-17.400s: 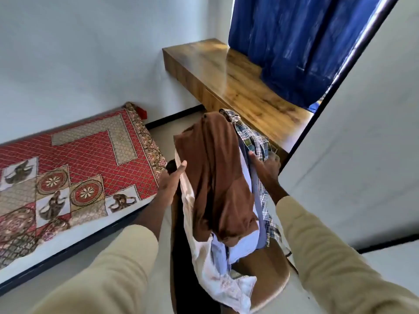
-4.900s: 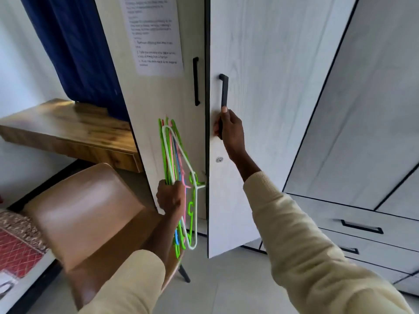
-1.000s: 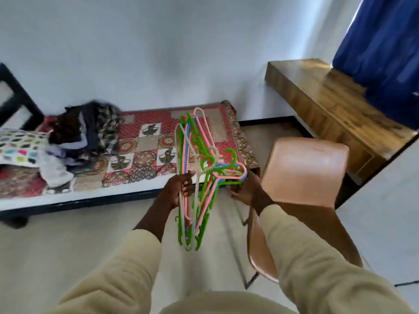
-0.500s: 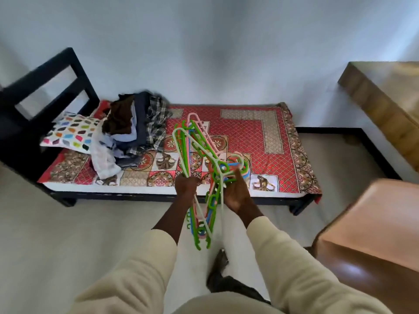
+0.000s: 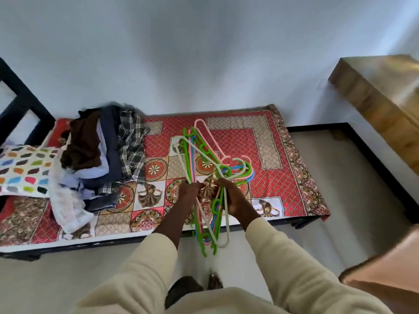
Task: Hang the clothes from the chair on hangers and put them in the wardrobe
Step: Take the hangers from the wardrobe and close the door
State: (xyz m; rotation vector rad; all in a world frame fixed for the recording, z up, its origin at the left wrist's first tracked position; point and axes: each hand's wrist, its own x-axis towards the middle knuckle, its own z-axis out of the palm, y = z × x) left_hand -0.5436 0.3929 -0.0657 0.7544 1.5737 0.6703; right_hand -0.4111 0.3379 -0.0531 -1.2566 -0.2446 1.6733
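I count two hands: my left hand [image 5: 190, 191] and my right hand [image 5: 233, 196]. Between them is one bunch of hangers [image 5: 204, 177]; the exact number is hard to tell, in four colours. One bed [image 5: 272, 155] carries one pile of clothes [image 5: 95, 155] and one pillow [image 5: 25, 168]. One chair [image 5: 385, 275] shows.

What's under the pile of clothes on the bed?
The clothes lie on the red patterned bedspread, partly over the spotted pillow. Anything beneath the pile is hidden.
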